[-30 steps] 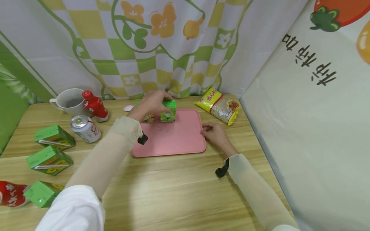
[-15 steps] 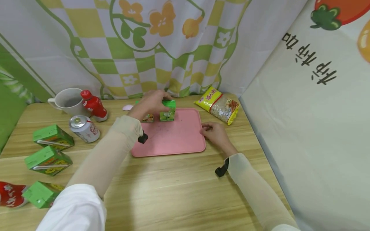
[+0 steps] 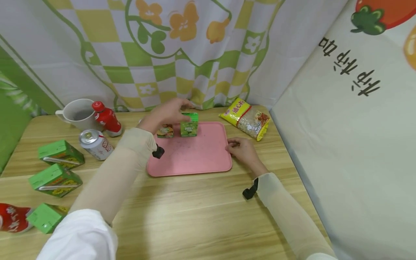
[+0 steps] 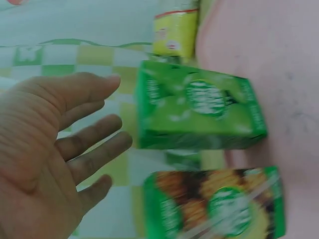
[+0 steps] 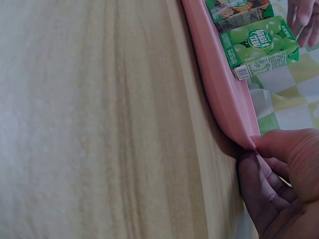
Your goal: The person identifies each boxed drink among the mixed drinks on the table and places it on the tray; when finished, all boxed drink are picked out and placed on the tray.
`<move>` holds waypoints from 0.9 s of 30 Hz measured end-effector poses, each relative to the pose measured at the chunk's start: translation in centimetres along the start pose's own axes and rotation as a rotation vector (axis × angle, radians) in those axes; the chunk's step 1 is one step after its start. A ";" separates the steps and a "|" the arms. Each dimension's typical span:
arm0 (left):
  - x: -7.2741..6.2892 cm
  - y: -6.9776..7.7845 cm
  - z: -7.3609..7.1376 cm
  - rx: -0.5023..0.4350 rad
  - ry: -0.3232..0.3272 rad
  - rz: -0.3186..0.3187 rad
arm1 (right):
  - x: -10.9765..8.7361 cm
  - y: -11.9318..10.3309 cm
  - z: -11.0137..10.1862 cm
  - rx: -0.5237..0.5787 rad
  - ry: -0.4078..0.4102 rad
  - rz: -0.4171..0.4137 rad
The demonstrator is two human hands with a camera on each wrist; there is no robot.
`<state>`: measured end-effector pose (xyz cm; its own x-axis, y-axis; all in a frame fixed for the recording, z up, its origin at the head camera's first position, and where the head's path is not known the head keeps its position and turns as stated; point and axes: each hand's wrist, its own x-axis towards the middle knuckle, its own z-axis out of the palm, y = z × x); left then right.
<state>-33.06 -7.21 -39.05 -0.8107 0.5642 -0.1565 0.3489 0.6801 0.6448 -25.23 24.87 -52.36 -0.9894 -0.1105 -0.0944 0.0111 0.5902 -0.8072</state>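
A pink tray lies on the wooden table. At its back stands a green juice box with a fruit print. A second juice box, with a brown and yellow print, stands left of it, partly covered in the head view. Above and behind these boxes is my left hand. In the left wrist view its fingers are spread and apart from the green juice box. My right hand pinches the tray's right rim between thumb and fingers, plainly seen in the right wrist view.
A yellow pasta bag lies behind the tray on the right. To the left are a mug, a red bottle, a can and several green juice boxes. Another red bottle lies front left. A curtain hangs behind.
My left hand has let go of the green juice box and shifted slightly up and left. The boxes remain in place. My right hand keeps its grip on the tray's rim.
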 end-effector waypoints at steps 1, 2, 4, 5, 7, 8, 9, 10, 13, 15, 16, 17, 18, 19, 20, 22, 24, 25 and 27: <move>-0.4 0.2 -0.4 -0.005 -0.006 0.015 | 0.0 0.0 0.0 0.005 -0.004 0.005; -0.9 0.5 -0.8 -0.007 -0.007 0.036 | -0.1 0.0 0.1 0.006 -0.005 0.010; -2.0 1.0 -1.8 -0.013 -0.014 0.077 | -0.1 -0.1 0.2 0.007 -0.010 0.010; -2.7 1.2 -2.4 -0.020 -0.020 0.088 | -0.1 -0.1 0.2 0.007 -0.008 0.010; -4.1 1.6 -3.6 -0.008 -0.025 0.118 | 0.0 -0.1 0.2 0.015 -0.007 0.017; -4.8 1.7 -4.2 -0.010 -0.024 0.130 | 0.0 -0.1 0.2 0.015 -0.007 0.022; -5.6 1.8 -4.9 -0.012 -0.029 0.135 | 0.0 0.0 0.1 0.021 -0.010 0.026; -6.5 1.9 -5.5 -0.013 -0.032 0.133 | 0.1 0.0 0.1 0.022 -0.010 0.028; -9.3 1.8 -7.4 -0.013 -0.014 0.126 | 0.2 0.1 0.0 0.026 -0.024 0.036; -11.5 1.7 -8.5 -0.010 0.015 0.100 | 0.3 0.0 0.1 0.025 -0.032 0.031; -12.5 1.6 -8.9 -0.017 0.034 0.085 | 0.3 0.0 0.1 0.021 -0.034 0.028; -13.4 1.4 -9.3 -0.020 0.053 0.079 | 0.3 -0.1 0.0 0.019 -0.033 0.026; -14.3 1.3 -9.7 -0.021 0.066 0.068 | 0.3 -0.1 0.0 0.018 -0.033 0.023; -15.1 1.2 -10.0 -0.019 0.080 0.060 | 0.2 -0.1 -0.1 0.016 -0.029 0.022; -15.8 1.0 -10.2 -0.021 0.094 0.059 | 0.2 -0.1 -0.1 0.013 -0.024 0.020; -17.3 0.5 -10.6 -0.017 0.106 0.029 | 0.1 -0.1 -0.2 0.014 -0.021 0.017; -18.9 -0.1 -10.9 0.002 0.122 -0.003 | 0.0 -0.2 -0.1 0.014 -0.024 0.016; -19.8 -0.5 -11.0 0.010 0.131 -0.022 | 0.0 -0.2 0.0 0.014 -0.026 0.014; -21.6 -1.6 -11.0 0.014 0.147 -0.065 | 0.1 -0.3 0.2 0.014 -0.036 0.009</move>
<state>-21.27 -25.62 -28.42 -0.8915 0.4449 -0.0852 0.2995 0.7201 0.6259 -25.31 24.47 -52.22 -0.9833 -0.1345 -0.1222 0.0218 0.5800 -0.8143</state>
